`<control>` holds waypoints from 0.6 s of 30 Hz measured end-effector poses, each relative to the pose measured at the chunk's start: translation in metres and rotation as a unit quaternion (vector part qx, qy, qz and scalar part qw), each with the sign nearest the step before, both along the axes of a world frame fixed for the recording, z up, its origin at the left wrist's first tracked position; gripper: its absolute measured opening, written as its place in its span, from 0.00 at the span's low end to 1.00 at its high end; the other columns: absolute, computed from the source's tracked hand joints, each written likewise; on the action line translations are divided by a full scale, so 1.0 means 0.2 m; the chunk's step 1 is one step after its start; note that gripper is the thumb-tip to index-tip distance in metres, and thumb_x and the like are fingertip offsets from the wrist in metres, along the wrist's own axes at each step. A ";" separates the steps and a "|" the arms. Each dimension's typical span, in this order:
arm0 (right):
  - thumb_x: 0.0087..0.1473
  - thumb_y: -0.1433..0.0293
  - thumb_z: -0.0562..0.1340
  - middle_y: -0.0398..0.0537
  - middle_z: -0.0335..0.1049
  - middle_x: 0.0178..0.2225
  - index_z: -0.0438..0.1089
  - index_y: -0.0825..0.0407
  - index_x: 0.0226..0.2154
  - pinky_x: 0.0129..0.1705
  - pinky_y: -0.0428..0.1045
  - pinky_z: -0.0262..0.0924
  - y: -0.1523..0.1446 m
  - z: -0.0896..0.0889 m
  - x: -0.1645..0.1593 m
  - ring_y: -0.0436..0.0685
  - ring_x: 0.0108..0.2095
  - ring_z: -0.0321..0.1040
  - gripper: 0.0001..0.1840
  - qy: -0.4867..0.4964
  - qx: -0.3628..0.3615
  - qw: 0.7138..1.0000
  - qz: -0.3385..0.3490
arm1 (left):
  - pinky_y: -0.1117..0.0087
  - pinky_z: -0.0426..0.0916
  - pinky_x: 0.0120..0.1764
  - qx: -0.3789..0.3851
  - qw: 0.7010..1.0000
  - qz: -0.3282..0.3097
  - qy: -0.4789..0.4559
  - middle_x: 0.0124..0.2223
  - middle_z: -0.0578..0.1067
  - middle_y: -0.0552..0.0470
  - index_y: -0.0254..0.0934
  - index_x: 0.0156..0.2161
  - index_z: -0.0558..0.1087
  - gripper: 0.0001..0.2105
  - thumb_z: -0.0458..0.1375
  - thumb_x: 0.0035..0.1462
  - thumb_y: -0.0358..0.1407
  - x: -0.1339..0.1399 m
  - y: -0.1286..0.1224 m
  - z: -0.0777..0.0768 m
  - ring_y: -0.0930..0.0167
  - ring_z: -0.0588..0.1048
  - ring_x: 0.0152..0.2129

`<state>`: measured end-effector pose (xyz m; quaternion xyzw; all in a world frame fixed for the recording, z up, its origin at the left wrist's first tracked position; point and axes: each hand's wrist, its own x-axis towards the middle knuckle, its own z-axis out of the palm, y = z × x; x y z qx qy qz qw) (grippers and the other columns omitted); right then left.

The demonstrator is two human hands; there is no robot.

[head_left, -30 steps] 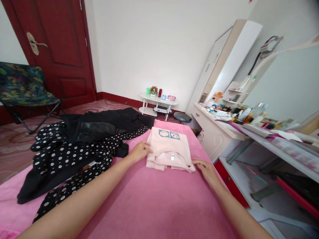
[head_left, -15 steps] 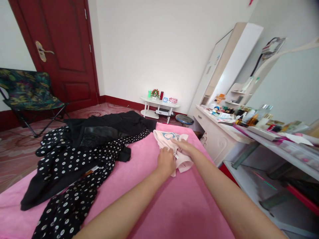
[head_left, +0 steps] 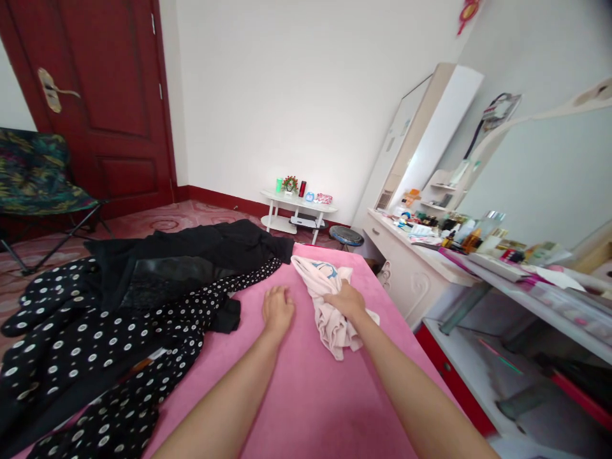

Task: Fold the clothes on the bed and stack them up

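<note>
A pale pink child's shirt (head_left: 318,290) with a blue print lies bunched on the pink bedspread (head_left: 306,395). My right hand (head_left: 348,299) is closed on its right side, with folds of cloth gathered beneath. To the left of the shirt, my left hand (head_left: 278,309) rests apart from it on the bedspread, fingers loosely bent and nothing in them. Black clothes with white dots (head_left: 109,338) and a plain black garment (head_left: 224,248) are heaped further left.
Along the right stands a white dressing table (head_left: 411,248) crowded with bottles and tubes. Past the bed's far end are a round stool (head_left: 347,236) and a small white table (head_left: 282,199). A folding chair (head_left: 38,172) stands by the red door (head_left: 115,95).
My left hand has let go of the shirt and moved left onto the bedspread. My right hand still grips the shirt, now more crumpled. The view has shifted slightly right.
</note>
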<state>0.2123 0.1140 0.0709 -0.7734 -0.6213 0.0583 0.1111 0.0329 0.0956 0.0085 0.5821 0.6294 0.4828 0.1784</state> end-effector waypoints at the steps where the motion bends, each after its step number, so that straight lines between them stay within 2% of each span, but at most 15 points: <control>1: 0.41 0.54 0.63 0.58 0.72 0.44 0.61 0.54 0.51 0.42 0.54 0.62 0.00 -0.02 0.04 0.67 0.45 0.70 0.37 0.026 0.014 1.000 -0.001 | 0.61 0.58 0.51 -0.003 1.000 -0.007 0.012 0.44 0.74 0.45 0.37 0.40 0.74 0.13 0.54 0.50 0.26 0.00 0.01 -0.01 0.62 0.67 0.46; 4: 0.41 0.57 0.63 0.53 0.73 0.44 0.63 0.51 0.50 0.42 0.52 0.62 0.01 -0.10 0.13 0.63 0.43 0.70 0.33 0.135 0.069 0.988 0.012 | 0.61 0.58 0.50 -0.010 0.995 -0.043 0.092 0.47 0.72 0.46 0.39 0.39 0.76 0.12 0.56 0.49 0.28 0.02 0.00 -0.04 0.61 0.65 0.48; 7: 0.42 0.61 0.62 0.49 0.73 0.43 0.64 0.52 0.48 0.41 0.50 0.63 0.02 -0.18 0.20 0.60 0.41 0.71 0.29 0.246 0.124 0.960 0.043 | 0.63 0.58 0.49 -0.025 0.984 -0.067 0.160 0.49 0.71 0.50 0.42 0.40 0.75 0.12 0.55 0.52 0.30 0.03 -0.01 -0.05 0.64 0.64 0.48; 10: 0.41 0.64 0.61 0.48 0.73 0.43 0.64 0.53 0.48 0.40 0.49 0.63 0.05 -0.18 0.24 0.58 0.39 0.71 0.28 0.291 0.120 0.944 0.096 | 0.65 0.57 0.50 -0.039 0.984 -0.069 0.158 0.49 0.72 0.52 0.44 0.38 0.76 0.11 0.55 0.52 0.30 0.03 0.00 -0.05 0.66 0.65 0.47; 12: 0.40 0.66 0.62 0.48 0.74 0.41 0.66 0.54 0.47 0.38 0.48 0.63 0.11 -0.10 0.29 0.58 0.38 0.70 0.28 0.243 0.094 0.957 0.130 | 0.66 0.57 0.49 -0.041 0.985 -0.066 0.155 0.48 0.72 0.53 0.44 0.38 0.76 0.11 0.55 0.51 0.29 0.02 0.01 -0.05 0.66 0.65 0.47; 15: 0.37 0.65 0.65 0.47 0.74 0.40 0.66 0.51 0.49 0.38 0.48 0.61 0.28 0.08 0.39 0.59 0.38 0.70 0.32 0.075 0.091 0.982 0.150 | 0.65 0.57 0.49 -0.039 0.986 -0.061 0.153 0.48 0.72 0.53 0.44 0.37 0.76 0.11 0.55 0.51 0.29 0.03 0.02 -0.05 0.66 0.65 0.47; 18: 0.37 0.64 0.66 0.46 0.73 0.42 0.62 0.46 0.54 0.40 0.49 0.60 0.50 0.27 0.52 0.61 0.41 0.69 0.37 -0.074 0.115 0.976 0.169 | 0.65 0.58 0.48 -0.036 0.986 -0.057 0.153 0.48 0.72 0.53 0.44 0.37 0.76 0.10 0.55 0.51 0.29 0.04 0.03 -0.06 0.65 0.65 0.47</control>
